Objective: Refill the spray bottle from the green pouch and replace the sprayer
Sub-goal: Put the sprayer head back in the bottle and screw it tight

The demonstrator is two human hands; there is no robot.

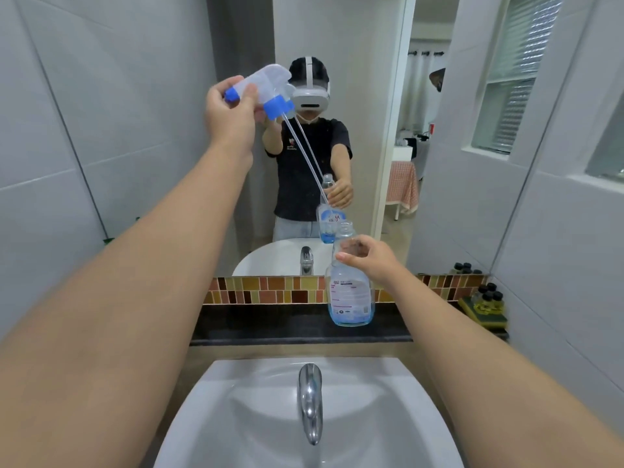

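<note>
My left hand point(229, 109) holds the clear sprayer head point(266, 86) with blue nozzle and blue collar, lifted high in front of the mirror. Its thin dip tube point(304, 153) slants down to the right, its tip above and behind the bottle's open mouth. The clear spray bottle point(349, 292) stands on the dark ledge with a little blue liquid at the bottom. My right hand point(369, 258) grips the bottle's neck. No green pouch is in view.
A white basin point(236, 417) with a chrome tap point(310, 400) lies below the dark ledge point(270, 322). Small dark-capped bottles point(488, 297) sit at the ledge's right end on a green-yellow pad. A mirror covers the wall ahead; tiled walls stand on both sides.
</note>
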